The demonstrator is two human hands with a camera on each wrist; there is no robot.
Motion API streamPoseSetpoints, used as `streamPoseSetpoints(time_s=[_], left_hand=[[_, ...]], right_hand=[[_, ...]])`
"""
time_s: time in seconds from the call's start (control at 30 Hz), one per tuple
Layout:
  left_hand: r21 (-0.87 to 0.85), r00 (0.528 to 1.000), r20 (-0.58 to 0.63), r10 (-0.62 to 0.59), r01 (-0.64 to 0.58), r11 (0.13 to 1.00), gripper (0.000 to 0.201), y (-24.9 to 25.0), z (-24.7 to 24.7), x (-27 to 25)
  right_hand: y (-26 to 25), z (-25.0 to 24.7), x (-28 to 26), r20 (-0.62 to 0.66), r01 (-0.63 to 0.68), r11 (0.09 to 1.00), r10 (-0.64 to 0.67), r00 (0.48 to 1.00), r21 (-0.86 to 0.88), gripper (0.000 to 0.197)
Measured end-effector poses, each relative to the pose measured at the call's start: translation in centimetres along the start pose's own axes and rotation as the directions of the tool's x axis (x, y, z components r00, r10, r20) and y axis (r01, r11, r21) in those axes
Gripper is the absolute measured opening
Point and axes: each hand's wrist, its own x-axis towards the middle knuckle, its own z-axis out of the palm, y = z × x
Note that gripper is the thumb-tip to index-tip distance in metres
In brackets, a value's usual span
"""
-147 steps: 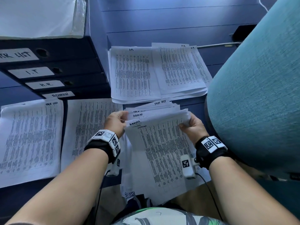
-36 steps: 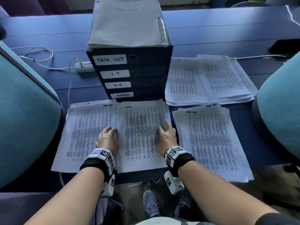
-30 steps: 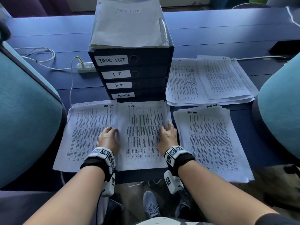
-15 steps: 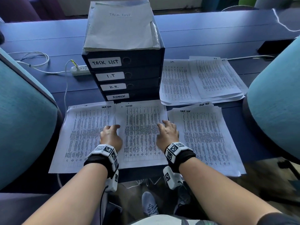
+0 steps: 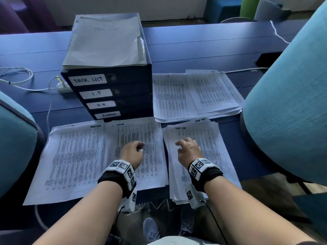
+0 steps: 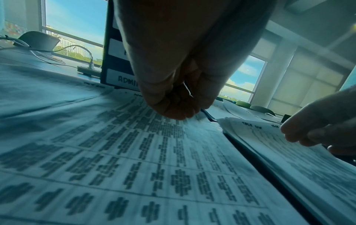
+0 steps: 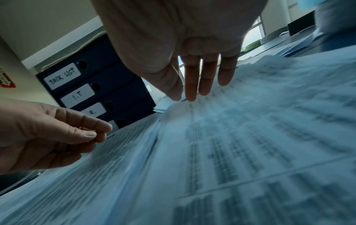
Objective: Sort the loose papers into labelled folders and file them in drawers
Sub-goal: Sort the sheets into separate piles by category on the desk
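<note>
Three stacks of printed papers lie along the desk's near edge: a left pile (image 5: 74,160), a middle pile headed ADMIN (image 5: 139,137) and a thick right pile (image 5: 210,144). Further stacks (image 5: 194,96) lie behind the right one. A dark drawer unit (image 5: 134,89) carries the labels TASK LIST, I.T, H.R. and ADMIN, and a pale folder (image 5: 104,41) rests on top. My left hand (image 5: 132,151) hovers over the ADMIN pile with loosely curled fingers (image 6: 173,105) that hold nothing. My right hand (image 5: 187,149) hangs over the right pile, its fingers (image 7: 192,85) straight and pointing down at the sheet.
Teal chair backs stand close on the left (image 5: 16,147) and on the right (image 5: 286,112). A white power strip (image 5: 63,86) with cables lies left of the drawers. A dark flat object (image 5: 269,59) sits at the far right of the blue desk (image 5: 194,50).
Both hands have lifted off the sides of the ADMIN pile and shifted right. The right hand now hangs over the right pile and the left over the ADMIN sheet.
</note>
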Motion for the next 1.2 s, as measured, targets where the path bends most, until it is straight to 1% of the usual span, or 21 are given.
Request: streamPoseSetpoints(time_s=[0.07, 0.27, 0.4, 0.47, 0.53, 0.63, 0.67, 0.77, 0.8, 0.87, 0.93, 0.97, 1.03, 1.07, 1.1, 1.17, 1.2], left_hand=[[-0.018, 1.0, 0.022, -0.001, 0.002, 1.0, 0.025, 1.2, 1.0, 0.3], [-0.175, 0.997, 0.021, -0.08, 0.083, 0.981, 0.024, 4.2, 4.5, 1.8], [-0.248, 0.99, 0.039, -0.134, 0.14, 0.959, 0.026, 6.1, 6.4, 3.0], [-0.224, 0.987, 0.043, -0.156, 0.162, 0.961, 0.031, 6.6, 7.4, 3.5], [-0.157, 0.984, 0.033, -0.176, 0.179, 0.971, 0.038, 7.1, 8.2, 3.9], [-0.031, 0.981, -0.016, -0.195, 0.195, 0.98, 0.042, 7.7, 9.0, 4.3], [0.015, 0.98, -0.031, -0.195, 0.196, 0.981, 0.038, 7.9, 9.2, 4.4], [0.147, 0.983, -0.049, -0.177, 0.183, 0.972, 0.018, 8.3, 9.4, 4.4], [0.165, 0.983, -0.047, -0.179, 0.184, 0.969, 0.014, 8.5, 9.4, 4.4], [0.169, 0.982, -0.037, -0.186, 0.189, 0.967, 0.012, 8.7, 9.2, 4.3], [0.146, 0.981, -0.017, -0.195, 0.196, 0.97, 0.014, 8.9, 9.1, 4.3], [0.122, 0.979, -0.005, -0.205, 0.204, 0.971, 0.02, 9.0, 9.1, 4.3], [0.026, 0.975, 0.021, -0.222, 0.221, 0.975, 0.038, 9.2, 8.9, 4.0], [-0.02, 0.974, 0.029, -0.223, 0.223, 0.975, 0.043, 9.3, 8.8, 3.8], [-0.049, 0.976, 0.029, -0.214, 0.215, 0.975, 0.041, 9.2, 8.9, 3.6], [-0.099, 0.982, -0.018, -0.189, 0.187, 0.977, 0.02, 9.1, 9.1, 3.2], [-0.138, 0.98, -0.049, -0.191, 0.183, 0.973, 0.01, 9.2, 9.1, 2.9]], right_hand=[[1.6, -0.7, 0.4, 0.005, -0.006, 1.0, 0.006, 1.0, 0.02, 0.033], [6.9, -2.7, 1.5, 0.027, 0.012, 0.999, -0.013, 1.0, 0.029, 0.032], [9.8, -3.6, 2.5, 0.009, 0.039, 0.999, -0.04, 0.999, 0.024, 0.032], [11.0, -3.9, 2.7, 0.002, 0.062, 0.998, -0.062, 0.998, 0.0, 0.034], [12.0, -4.0, 2.8, 0.02, 0.091, 0.995, -0.091, 0.996, -0.036, 0.04], [12.9, -3.8, 2.9, 0.096, 0.129, 0.988, -0.121, 0.988, -0.08, 0.044], [13.1, -3.8, 3.0, 0.12, 0.139, 0.985, -0.127, 0.985, -0.102, 0.044], [13.2, -3.8, 3.5, 0.152, 0.151, 0.978, -0.128, 0.98, -0.145, 0.041], [13.2, -3.8, 3.6, 0.158, 0.148, 0.977, -0.124, 0.98, -0.153, 0.04], [13.1, -3.9, 3.9, 0.165, 0.147, 0.975, -0.119, 0.979, -0.169, 0.039], [12.9, -4.0, 4.0, 0.17, 0.152, 0.97, -0.12, 0.978, -0.191, 0.041], [12.8, -4.0, 4.0, 0.172, 0.155, 0.967, -0.121, 0.978, -0.203, 0.043], [12.6, -3.9, 4.0, 0.167, 0.159, 0.962, -0.124, 0.978, -0.221, 0.045], [12.5, -4.0, 4.0, 0.163, 0.159, 0.961, -0.123, 0.979, -0.228, 0.044], [12.3, -4.0, 4.0, 0.163, 0.158, 0.96, -0.122, 0.979, -0.231, 0.044], [12.3, -4.1, 4.1, 0.171, 0.145, 0.966, -0.108, 0.979, -0.216, 0.045], [12.3, -4.2, 4.1, 0.167, 0.129, 0.975, -0.099, 0.981, -0.18, 0.045]])
